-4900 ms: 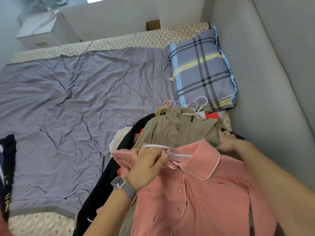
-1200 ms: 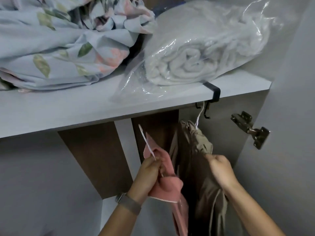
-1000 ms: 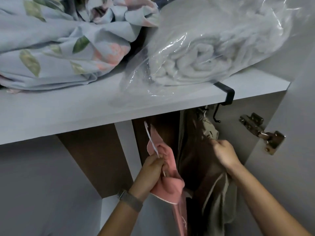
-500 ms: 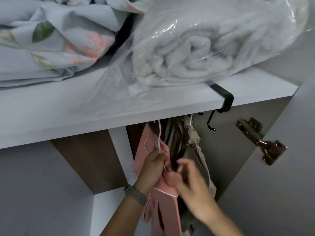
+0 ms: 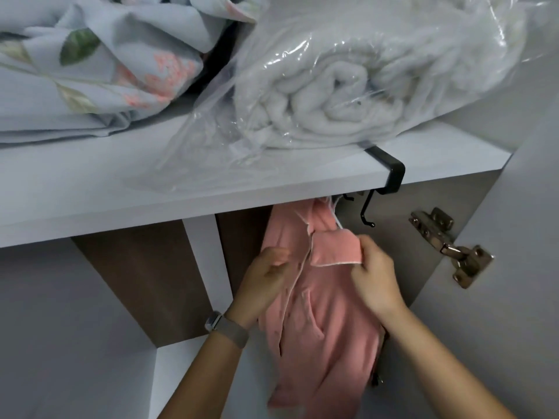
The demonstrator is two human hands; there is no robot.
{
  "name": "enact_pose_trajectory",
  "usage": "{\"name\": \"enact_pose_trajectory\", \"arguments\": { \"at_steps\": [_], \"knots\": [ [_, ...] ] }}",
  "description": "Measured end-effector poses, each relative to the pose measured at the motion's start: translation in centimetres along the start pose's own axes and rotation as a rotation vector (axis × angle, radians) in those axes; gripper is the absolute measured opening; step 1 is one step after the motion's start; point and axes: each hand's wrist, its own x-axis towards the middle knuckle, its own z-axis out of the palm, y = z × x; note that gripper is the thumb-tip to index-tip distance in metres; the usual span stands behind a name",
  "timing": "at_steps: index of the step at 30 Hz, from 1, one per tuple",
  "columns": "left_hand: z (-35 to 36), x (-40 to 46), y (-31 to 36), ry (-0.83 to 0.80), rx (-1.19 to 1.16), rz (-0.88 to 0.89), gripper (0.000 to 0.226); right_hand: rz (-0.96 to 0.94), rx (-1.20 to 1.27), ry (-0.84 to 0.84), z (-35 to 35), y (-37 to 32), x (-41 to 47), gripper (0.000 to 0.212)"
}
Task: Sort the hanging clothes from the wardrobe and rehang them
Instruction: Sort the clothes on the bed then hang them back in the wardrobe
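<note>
Under the shelf's [image 5: 211, 189] right edge, the soft, light pink shirt [image 5: 320, 313] hangs; the right hand [image 5: 373, 276] pinches its collar, the left hand [image 5: 266, 276] grips its front

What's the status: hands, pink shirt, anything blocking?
Left hand on the placket, grip unclear. Right hand pinching the collar. Pink shirt hangs under the shelf. Nothing in the way; black hook sits clear to the right.

Bare forearms, no sleeves; watch [image 5: 215, 320] with grey-beige woven band on left wrist.
</note>
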Motion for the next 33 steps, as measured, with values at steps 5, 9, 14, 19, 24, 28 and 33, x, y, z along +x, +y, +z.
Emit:
{"name": "enact_pose_trajectory", "arguments": {
  "at_steps": [5, 9, 14, 19, 24, 28, 33],
  "knots": [
    [-2.3, -1.4, -2.9, 0.088, -0.084, -0.157, 0.021, 0.057, -0.202, -0.109, 1.7, 2.0, 2.9, 0.034],
    [-3.2, -2.5, -4.0, 0.083, -0.043, -0.154, 0.018, 0.039, -0.356, -0.239, 4.1, 3.2, 1.3, 0.041],
    [-2.9, -3.1, -4.5, 0.021, 0.021, -0.152, 0.017, 0.070, -0.440, -0.280, 5.2, 2.6, 0.8, 0.052],
    [-0.9, -3.6, -4.6, -0.095, 0.207, -0.080, 0.016, 0.111, -0.376, -0.374, 3.7, 3.0, -1.9, 0.093],
    [1.8, -4.2, -5.6, -0.270, 0.479, 0.060, 0.023, 0.221, -0.123, -0.359, 0.9, 4.4, -7.7, 0.062],
    [4.5, -4.6, -5.3, -0.340, 0.549, 0.206, 0.023, 0.316, -0.167, -0.323, -2.3, 5.2, -13.5, 0.036],
    [7.5, -8.1, -5.5, -0.550, 0.550, 0.349, 0.024, 0.585, -0.134, -0.085, -5.3, 4.4, -23.4, 0.027]
  ]
}}
